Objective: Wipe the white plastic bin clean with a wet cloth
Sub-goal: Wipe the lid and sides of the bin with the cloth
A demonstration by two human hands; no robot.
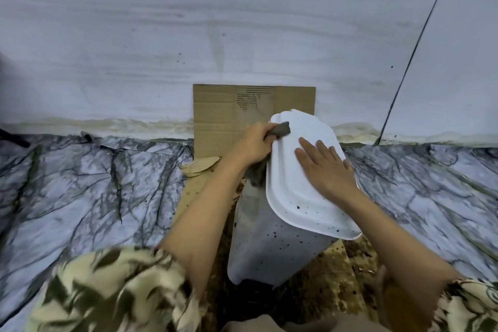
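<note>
Left hand (253,147) grip closed on dark wet cloth (280,129) at white bin (272,245) lid edge; right hand (327,170) flat, open on lid (299,197).

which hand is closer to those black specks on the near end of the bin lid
Right. The right hand lies flat on the lid, just above the specks. The left hand grips the cloth at the far edge.

My white bin (283,237) is flecked with black, my cloth (280,131) dark grey, the cardboard (215,113) at twelve o'clock brown, the floor (80,183) grey-veined marble, my sleeves (107,291) camouflage-patterned.
</note>
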